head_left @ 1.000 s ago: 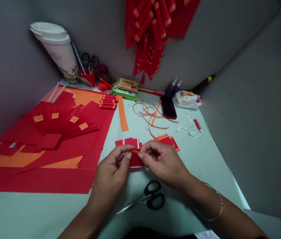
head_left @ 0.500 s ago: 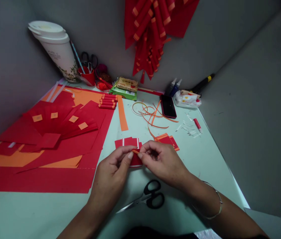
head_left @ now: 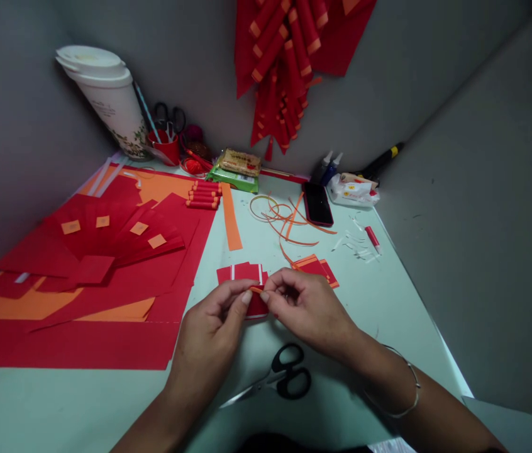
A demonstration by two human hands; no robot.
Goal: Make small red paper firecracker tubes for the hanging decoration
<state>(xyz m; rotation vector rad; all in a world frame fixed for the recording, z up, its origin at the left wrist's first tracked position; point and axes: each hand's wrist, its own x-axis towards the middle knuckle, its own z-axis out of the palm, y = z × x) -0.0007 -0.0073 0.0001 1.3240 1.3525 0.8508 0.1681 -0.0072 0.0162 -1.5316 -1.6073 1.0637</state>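
My left hand (head_left: 216, 321) and my right hand (head_left: 306, 308) meet near the table's middle, thumbs and fingertips pinched together. Between them is a small piece of red paper (head_left: 257, 306) with a narrow orange strip (head_left: 256, 290) along its upper edge. Both hands grip this piece; my fingers hide part of it. Just behind them lie red paper pieces with white strips (head_left: 242, 272). Beyond my right hand is a small stack of red pieces with orange edges (head_left: 315, 267). Black-handled scissors (head_left: 278, 376) lie on the table in front of me, below my hands.
Large red and orange sheets (head_left: 124, 340) cover the left side. Behind are rolled red tubes (head_left: 203, 195), an orange strip (head_left: 232, 217), curled thin strips (head_left: 289, 217), a phone (head_left: 317, 204) and a lidded cup (head_left: 112, 107). A red firecracker decoration (head_left: 280, 82) hangs on the wall.
The view has shifted very slightly. Both hands keep their pinch on the red paper piece, with almost no visible movement.
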